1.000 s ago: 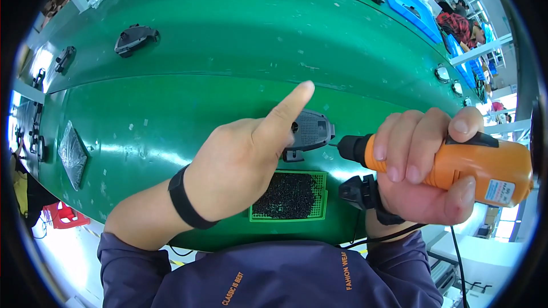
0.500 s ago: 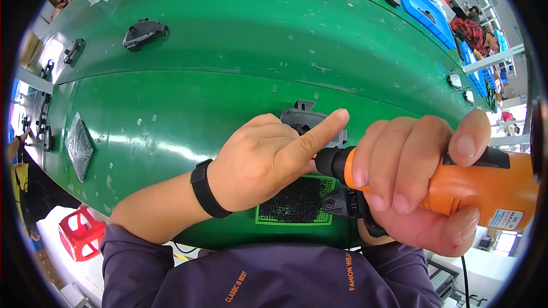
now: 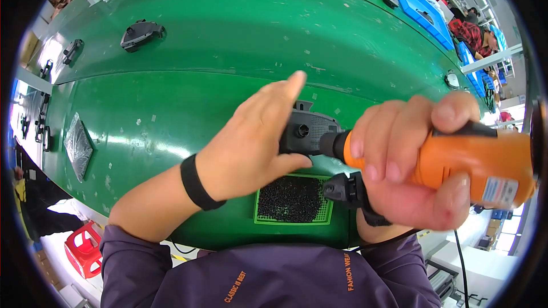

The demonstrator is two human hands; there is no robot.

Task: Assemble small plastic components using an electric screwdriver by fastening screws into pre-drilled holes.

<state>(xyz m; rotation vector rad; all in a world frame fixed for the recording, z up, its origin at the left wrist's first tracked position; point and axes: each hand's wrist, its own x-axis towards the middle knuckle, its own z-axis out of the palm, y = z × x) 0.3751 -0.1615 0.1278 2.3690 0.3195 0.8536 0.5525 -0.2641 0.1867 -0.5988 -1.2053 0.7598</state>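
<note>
My right hand point(image 3: 397, 148) is wrapped round an orange electric screwdriver point(image 3: 485, 159) with a black nose, which lies level and aims left. A dark grey plastic housing point(image 3: 317, 122) with a speaker-like mesh and a round post sits on the green table in front of me. The screwdriver's nose overlaps it in view; whether they touch I cannot tell. My left hand point(image 3: 245, 137) is at the housing's left side, fingers stretched and thumb apart, partly covering it. Below them lies a shallow green basket point(image 3: 257, 217) holding many small black screws point(image 3: 290, 199). A black device point(image 3: 342, 190) is strapped at my right wrist.
On the green table point(image 3: 188, 102) lie another dark housing point(image 3: 141, 34) at the far left and a clear plastic bag point(image 3: 78, 147) nearer. Blue trays point(image 3: 422, 11) stand at the far right, with a person point(image 3: 474, 34) beyond. A red stool point(image 3: 84, 251) stands lower left.
My left hand has gone from a pointing finger by the screwdriver's nose to spread fingers, thumb apart, uncovering more of the housing. The screwdriver and my right hand have shifted slightly up.
</note>
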